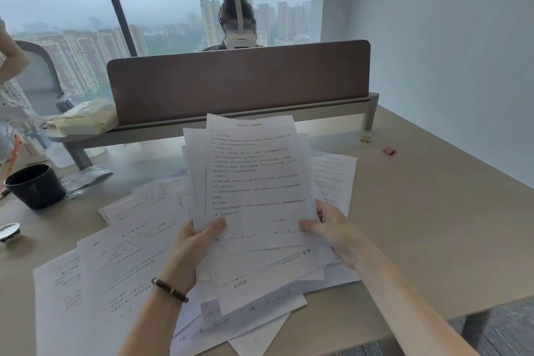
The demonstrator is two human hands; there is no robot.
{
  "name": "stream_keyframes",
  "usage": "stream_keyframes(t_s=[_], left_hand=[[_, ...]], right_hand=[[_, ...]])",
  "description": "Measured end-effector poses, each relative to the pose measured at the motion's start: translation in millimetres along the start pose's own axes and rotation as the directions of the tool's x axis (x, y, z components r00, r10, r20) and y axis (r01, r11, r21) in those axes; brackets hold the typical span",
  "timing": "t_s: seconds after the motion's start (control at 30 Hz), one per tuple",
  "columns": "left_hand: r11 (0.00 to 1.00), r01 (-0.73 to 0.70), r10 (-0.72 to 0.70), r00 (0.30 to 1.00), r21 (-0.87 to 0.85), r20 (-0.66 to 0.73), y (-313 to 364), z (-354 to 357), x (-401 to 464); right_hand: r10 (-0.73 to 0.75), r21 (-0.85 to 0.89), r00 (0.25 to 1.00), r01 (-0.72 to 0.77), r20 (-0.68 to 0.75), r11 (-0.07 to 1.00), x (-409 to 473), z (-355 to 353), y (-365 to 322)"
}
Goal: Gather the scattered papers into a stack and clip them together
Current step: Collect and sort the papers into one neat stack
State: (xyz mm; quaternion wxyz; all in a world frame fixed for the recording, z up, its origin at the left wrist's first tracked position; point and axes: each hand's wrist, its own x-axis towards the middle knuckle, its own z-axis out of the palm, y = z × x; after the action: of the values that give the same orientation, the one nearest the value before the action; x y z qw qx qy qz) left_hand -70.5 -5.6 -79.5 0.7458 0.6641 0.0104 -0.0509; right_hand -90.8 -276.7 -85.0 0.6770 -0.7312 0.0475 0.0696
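A loose, uneven bundle of printed sheets is held up above the desk. My left hand grips its lower left edge, thumb on the front. My right hand grips the lower right edge, thumb across the top sheet. More printed papers lie spread flat on the desk to the left and under the bundle, and one sheet lies to the right. A red binder clip and a yellow binder clip sit on the desk at the far right, away from both hands.
A black cup stands at the left, with a small silver object near the left edge and a plastic wrapper behind. A brown divider panel closes the desk's far side; a person with a headset sits beyond it. The beige desk extends right.
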Motion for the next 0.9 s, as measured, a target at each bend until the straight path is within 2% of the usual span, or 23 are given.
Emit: stream_keyframes(t_s=[0.1,0.3,0.53,0.7,0.8,0.9], left_hand=[[0.999,-0.037,0.038,0.999,0.027,-0.033,-0.3,0.9,1.3],[0.980,-0.179,0.183,0.982,0.086,-0.053,11.1,10.9,-1.5],[0.945,-0.313,0.321,0.943,0.094,-0.089,22.9,22.5,-7.4],[0.954,-0.297,0.299,0.952,0.039,-0.070,19.0,27.1,-10.1],[0.961,-0.273,0.275,0.960,0.046,-0.056,18.9,27.2,-9.3],[0.957,-0.278,0.281,0.959,0.077,-0.035,22.4,28.3,-8.9]], right_hand=[[-0.030,-0.042,1.000,0.029,-0.006,0.999,-0.3,-7.2,-4.5],[-0.145,-0.047,0.981,0.140,-0.128,0.989,-5.5,-5.8,-25.9],[-0.282,-0.096,0.914,0.265,-0.293,0.959,-9.2,0.8,-29.5],[-0.341,-0.101,0.901,0.326,-0.269,0.940,-18.2,0.1,-29.3],[-0.380,-0.047,0.888,0.381,-0.258,0.923,-22.3,-1.4,-35.7],[-0.439,-0.065,0.865,0.437,-0.244,0.897,-24.2,-2.7,-46.2]])
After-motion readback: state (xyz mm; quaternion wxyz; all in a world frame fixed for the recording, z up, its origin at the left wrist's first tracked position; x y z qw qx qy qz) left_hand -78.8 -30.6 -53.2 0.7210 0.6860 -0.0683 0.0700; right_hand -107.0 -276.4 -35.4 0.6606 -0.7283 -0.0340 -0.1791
